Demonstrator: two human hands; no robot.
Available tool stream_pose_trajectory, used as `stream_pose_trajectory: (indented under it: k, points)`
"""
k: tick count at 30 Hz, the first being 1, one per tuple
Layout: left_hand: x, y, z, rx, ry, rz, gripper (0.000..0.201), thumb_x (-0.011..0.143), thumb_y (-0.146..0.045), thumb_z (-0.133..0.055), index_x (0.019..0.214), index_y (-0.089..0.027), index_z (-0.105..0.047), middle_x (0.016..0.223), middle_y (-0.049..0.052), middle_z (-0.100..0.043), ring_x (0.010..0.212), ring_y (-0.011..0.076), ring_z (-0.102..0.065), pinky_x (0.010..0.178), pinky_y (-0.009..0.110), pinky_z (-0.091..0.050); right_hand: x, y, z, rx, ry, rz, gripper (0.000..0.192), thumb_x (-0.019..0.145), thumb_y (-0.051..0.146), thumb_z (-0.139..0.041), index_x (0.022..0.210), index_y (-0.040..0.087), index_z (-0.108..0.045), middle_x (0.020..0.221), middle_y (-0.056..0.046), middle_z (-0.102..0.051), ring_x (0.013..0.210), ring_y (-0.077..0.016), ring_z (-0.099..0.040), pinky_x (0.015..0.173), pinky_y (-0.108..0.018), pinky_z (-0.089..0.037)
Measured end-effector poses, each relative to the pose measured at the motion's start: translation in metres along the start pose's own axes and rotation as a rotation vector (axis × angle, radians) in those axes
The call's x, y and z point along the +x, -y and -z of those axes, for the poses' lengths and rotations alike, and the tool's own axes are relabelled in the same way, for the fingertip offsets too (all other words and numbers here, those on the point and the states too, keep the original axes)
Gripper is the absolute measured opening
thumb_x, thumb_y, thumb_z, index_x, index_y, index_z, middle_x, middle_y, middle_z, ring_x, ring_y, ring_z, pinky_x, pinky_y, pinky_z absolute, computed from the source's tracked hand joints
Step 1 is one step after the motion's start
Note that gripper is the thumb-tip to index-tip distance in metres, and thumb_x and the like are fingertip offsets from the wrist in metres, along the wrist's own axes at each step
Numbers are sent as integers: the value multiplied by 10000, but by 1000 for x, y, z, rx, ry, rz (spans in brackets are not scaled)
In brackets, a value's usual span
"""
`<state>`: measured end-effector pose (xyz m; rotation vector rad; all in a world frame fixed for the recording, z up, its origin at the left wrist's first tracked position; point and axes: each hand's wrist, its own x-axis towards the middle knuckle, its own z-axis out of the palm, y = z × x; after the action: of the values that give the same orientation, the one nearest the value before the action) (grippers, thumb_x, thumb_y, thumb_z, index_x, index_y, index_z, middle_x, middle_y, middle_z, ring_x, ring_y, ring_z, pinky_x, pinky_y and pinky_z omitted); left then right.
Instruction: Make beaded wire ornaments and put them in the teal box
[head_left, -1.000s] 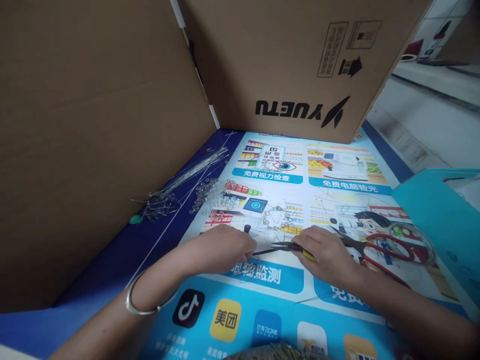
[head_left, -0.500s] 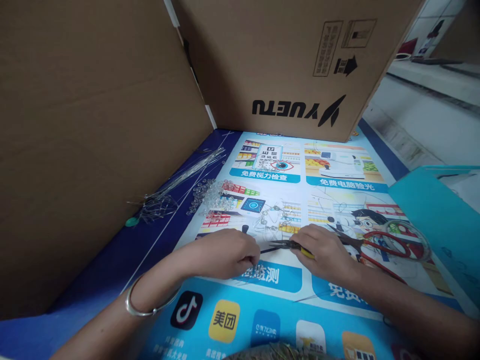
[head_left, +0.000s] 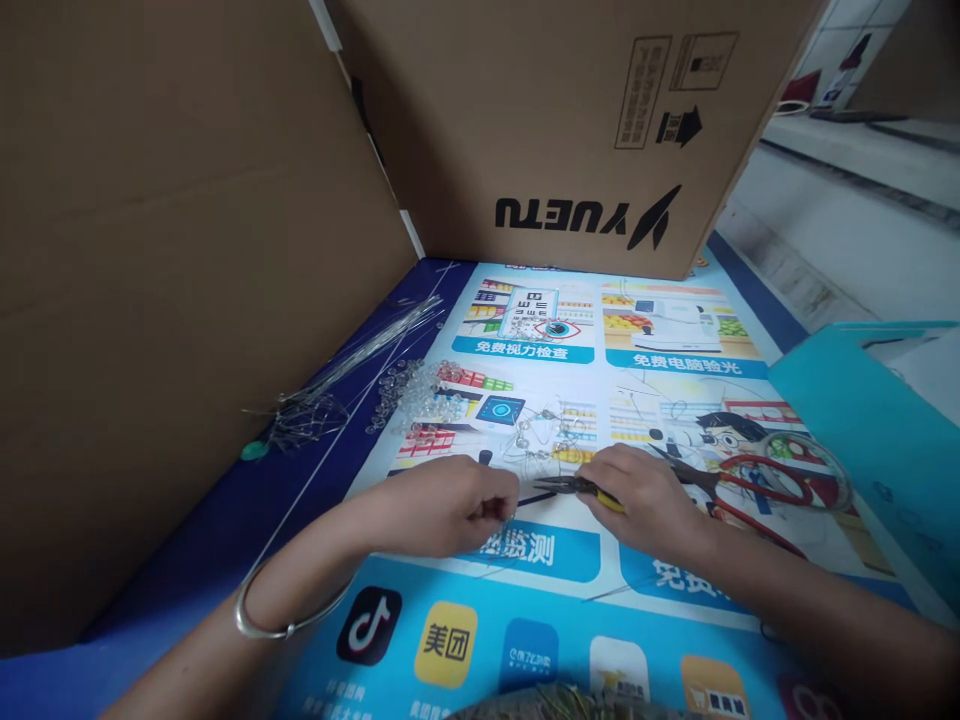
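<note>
My right hand (head_left: 641,495) is closed around needle-nose pliers (head_left: 577,487) with yellow-and-black handles. Their dark jaws point left toward my other hand. Held just above the printed sheet, my left hand (head_left: 469,505) has its fingers pinched together; what they grip is too small to make out. Beyond the pliers lie clear beads (head_left: 536,430) with thin wire loops. A pile of loose clear beads (head_left: 416,390) is farther left. Behind that, a bundle of thin silvery wires (head_left: 367,350) ends in a tangle near a green tip.
Red-handled scissors (head_left: 757,480) lie beside my right forearm, over a round clear dish (head_left: 836,475). Tall cardboard panels (head_left: 585,120) stand at the left and back. A turquoise box (head_left: 862,400) sits at the right. Printed sheet (head_left: 480,590) covers the table.
The view has shifted slightly, so the scene sits a little farther left. My left fingers have turned slightly; the pliers stay in my right hand at almost the same spot.
</note>
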<state>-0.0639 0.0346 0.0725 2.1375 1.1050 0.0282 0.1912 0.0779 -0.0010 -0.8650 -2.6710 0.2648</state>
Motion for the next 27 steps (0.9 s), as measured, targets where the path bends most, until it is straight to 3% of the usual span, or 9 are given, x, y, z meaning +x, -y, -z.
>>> stream_pose_trajectory:
  k: [5,8,11,15,20,27]
  points:
    - [-1,-3,2,-99,-2,10,418,765,-120,-415,1155,-253,-488,689,-19,-572,560,111,-473,493,188,-312,0,0,-1,-6,-10,2,231,822,291,-483,998,178,-583,929,-73,-596,878,-196,-524,744,-338,-433]
    - [-2,-3,4,-193,43,-51,519,760,-116,-439,1256,-265,-414,702,-19,-589,567,110,-496,503,184,-340,0,-1,-2,-5,-13,8,233,819,292,-489,999,176,-582,936,-73,-596,884,-198,-523,748,-340,-431]
    - [0,-1,3,-225,65,-62,439,775,-138,-449,1200,-237,-489,723,-2,-613,563,110,-504,512,190,-356,0,-1,-2,-6,-10,13,234,818,287,-489,1003,177,-582,938,-73,-595,893,-201,-523,755,-346,-430]
    - [4,0,0,-232,-11,-52,278,813,-174,-433,1018,-213,-617,851,29,-633,674,127,-539,591,211,-385,0,0,-1,-6,-13,17,227,816,276,-494,999,175,-582,927,-76,-596,881,-198,-526,742,-341,-432]
    - [8,1,-4,-464,-57,54,190,824,-216,-451,935,-179,-601,744,8,-586,637,112,-510,560,206,-388,0,0,-1,1,-31,15,237,812,281,-504,1008,169,-578,928,-75,-597,872,-200,-523,736,-340,-432]
    - [15,5,-6,-794,-248,56,71,825,-224,-490,844,-162,-519,785,21,-618,695,116,-536,634,241,-415,1,1,5,-21,-143,43,217,809,250,-506,987,156,-587,927,-84,-607,872,-200,-526,745,-347,-428]
